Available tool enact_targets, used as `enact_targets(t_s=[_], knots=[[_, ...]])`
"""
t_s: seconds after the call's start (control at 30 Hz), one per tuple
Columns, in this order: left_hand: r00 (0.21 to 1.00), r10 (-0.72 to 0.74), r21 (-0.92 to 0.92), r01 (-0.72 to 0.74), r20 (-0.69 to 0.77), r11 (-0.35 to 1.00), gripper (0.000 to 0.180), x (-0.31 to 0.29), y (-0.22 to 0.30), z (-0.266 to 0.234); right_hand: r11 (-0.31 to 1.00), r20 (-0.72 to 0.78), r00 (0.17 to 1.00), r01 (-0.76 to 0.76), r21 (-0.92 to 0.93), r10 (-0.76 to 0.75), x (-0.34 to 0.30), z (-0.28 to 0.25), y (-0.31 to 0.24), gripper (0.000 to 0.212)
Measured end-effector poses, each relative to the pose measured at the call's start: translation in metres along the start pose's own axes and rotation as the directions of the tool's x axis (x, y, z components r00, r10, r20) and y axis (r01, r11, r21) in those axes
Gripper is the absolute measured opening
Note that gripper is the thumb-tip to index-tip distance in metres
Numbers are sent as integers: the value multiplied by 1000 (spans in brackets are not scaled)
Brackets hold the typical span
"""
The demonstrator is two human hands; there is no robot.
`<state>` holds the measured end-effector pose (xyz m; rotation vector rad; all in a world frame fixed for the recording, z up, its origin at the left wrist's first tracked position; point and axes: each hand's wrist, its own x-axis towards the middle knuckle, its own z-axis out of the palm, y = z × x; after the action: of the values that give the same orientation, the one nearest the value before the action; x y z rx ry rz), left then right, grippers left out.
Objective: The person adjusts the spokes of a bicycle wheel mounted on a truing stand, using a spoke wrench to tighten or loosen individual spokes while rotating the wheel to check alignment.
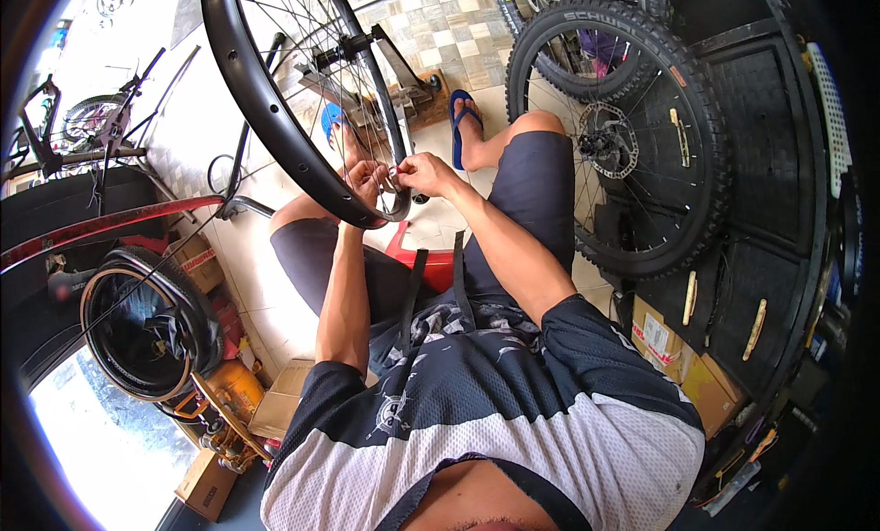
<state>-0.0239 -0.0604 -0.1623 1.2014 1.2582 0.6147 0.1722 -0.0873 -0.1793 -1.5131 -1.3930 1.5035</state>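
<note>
A bare black bicycle wheel rim with thin spokes stands upright in front of me, its hub held in a metal truing stand. My right hand is closed at the rim's near right side, its fingertips pinching a small red spoke wrench against the spokes. Opposite it, my left hand reaches in among the spokes close to the rim's lower part. Its fingers are curled together; the rim and spokes partly cover what they grip.
A wheel with a knobby tyre and disc rotor leans at my right against black panels. A red frame tube juts in from the left, above stacked tyres. Cardboard boxes stand at right.
</note>
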Motion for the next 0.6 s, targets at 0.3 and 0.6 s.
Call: enact_targets(t_s=[0.3,0.6], knots=[[995,-88,389,96,-39,916,43,13,-20,-13,993,22,993,115,10,-115,-13,-3,-21,25],[993,-13,328,51,-119,943,40,-4,22,16,977,-124,977,152,-151,-171,-18,16,-33,54]])
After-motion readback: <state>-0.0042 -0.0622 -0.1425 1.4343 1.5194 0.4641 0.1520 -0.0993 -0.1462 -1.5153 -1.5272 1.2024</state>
